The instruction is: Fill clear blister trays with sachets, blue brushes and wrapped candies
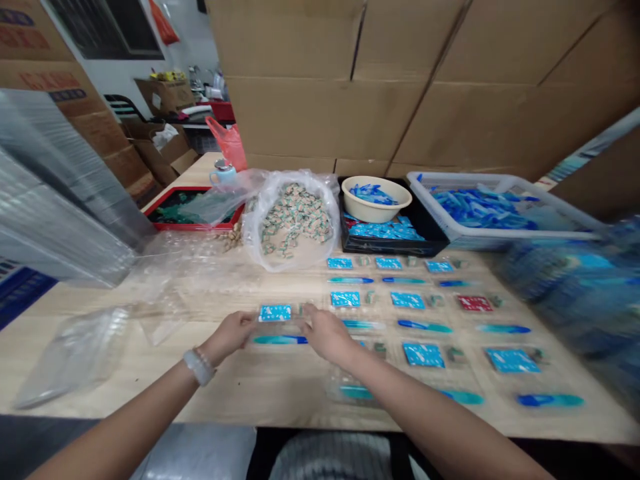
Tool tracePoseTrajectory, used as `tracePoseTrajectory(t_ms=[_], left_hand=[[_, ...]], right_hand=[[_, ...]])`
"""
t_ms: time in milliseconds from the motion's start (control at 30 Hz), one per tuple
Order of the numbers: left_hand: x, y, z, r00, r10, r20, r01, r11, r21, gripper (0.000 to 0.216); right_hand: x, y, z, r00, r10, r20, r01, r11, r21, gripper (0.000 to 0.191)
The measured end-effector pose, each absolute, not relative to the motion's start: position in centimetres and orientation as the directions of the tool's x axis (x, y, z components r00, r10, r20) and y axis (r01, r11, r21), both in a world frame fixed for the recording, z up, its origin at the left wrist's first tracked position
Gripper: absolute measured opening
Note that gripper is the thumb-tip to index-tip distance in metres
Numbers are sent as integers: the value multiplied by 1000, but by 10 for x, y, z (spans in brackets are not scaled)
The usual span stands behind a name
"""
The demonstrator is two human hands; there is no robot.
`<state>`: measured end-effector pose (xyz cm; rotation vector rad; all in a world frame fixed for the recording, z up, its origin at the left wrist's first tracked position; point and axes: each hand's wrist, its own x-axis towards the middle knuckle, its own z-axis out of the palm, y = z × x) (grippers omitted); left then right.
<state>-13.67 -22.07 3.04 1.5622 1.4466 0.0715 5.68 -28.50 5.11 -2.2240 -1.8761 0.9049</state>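
Observation:
My left hand [234,335] and my right hand [326,331] grip the two ends of a clear plastic blister tray [280,327] lying on the wooden table [260,387]. The tray holds a blue packet [275,312] and a blue-green pen-like piece [280,339]. Both hands have their fingers curled onto the tray's edges. To the right lie several more filled trays [420,333] in rows, each with a blue packet and pen piece; one holds a red packet [474,303].
A clear bag of small wrapped pieces [295,217] sits behind. A black tray with a beige bowl [376,198], a white bin of blue parts [493,207], a red tray [193,208] and empty clear blisters [75,353] surround the work. Cardboard boxes [400,80] wall the back.

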Motion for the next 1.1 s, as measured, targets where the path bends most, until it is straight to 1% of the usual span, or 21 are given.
tracePoseTrajectory(t_ms=[100,167,233,300,367,400,433,500,567,600,667,733,800,867,933,1033,1100], left_hand=[[-129,-243,51,248,783,-571,617,327,716,41],[-110,-261,54,281,758,-589,579,356,734,44],[-82,-281,46,365,728,-580,563,324,760,38],[-54,-297,30,444,706,-552,565,257,784,32],[-33,-306,13,476,696,-537,597,193,779,34],[-28,-308,6,479,699,-531,619,160,769,35],[-25,-309,2,483,710,-512,637,116,762,34],[-25,-308,0,506,748,-430,648,-1,762,24],[-29,-308,4,550,766,-333,604,-89,792,13],[-32,-309,7,566,764,-309,569,-91,817,12],[-36,-311,14,560,761,-329,506,1,863,18],[-37,-311,20,518,765,-382,473,116,873,27],[-31,-304,26,485,776,-402,457,166,874,35],[-17,-288,29,491,776,-395,438,172,883,39],[1,-267,28,474,785,-400,442,181,879,39],[20,-239,19,402,816,-416,519,172,837,33],[23,-230,11,419,813,-404,545,130,828,25]], right_hand=[[69,-316,66,141,958,-250,846,-248,-471,43],[86,-344,70,219,949,-225,849,-299,-436,47],[106,-372,67,321,910,-260,849,-399,-346,46],[124,-394,56,429,849,-308,832,-504,-231,45],[137,-405,44,496,797,-345,810,-568,-146,43],[140,-407,38,504,787,-356,807,-576,-130,43],[141,-407,33,499,788,-361,810,-572,-129,42],[139,-405,26,479,799,-364,817,-557,-149,42],[136,-405,22,460,810,-363,807,-552,-210,43],[134,-406,21,455,814,-360,791,-555,-256,43],[134,-410,19,450,831,-328,747,-551,-371,43],[138,-413,20,461,851,-251,711,-524,-470,42],[148,-409,24,485,860,-156,703,-490,-516,43],[162,-393,30,510,856,-87,715,-478,-510,44],[174,-369,34,534,841,-86,725,-508,-465,45],[182,-331,33,550,808,-212,721,-588,-367,45],[179,-317,26,539,788,-299,717,-615,-327,46]])
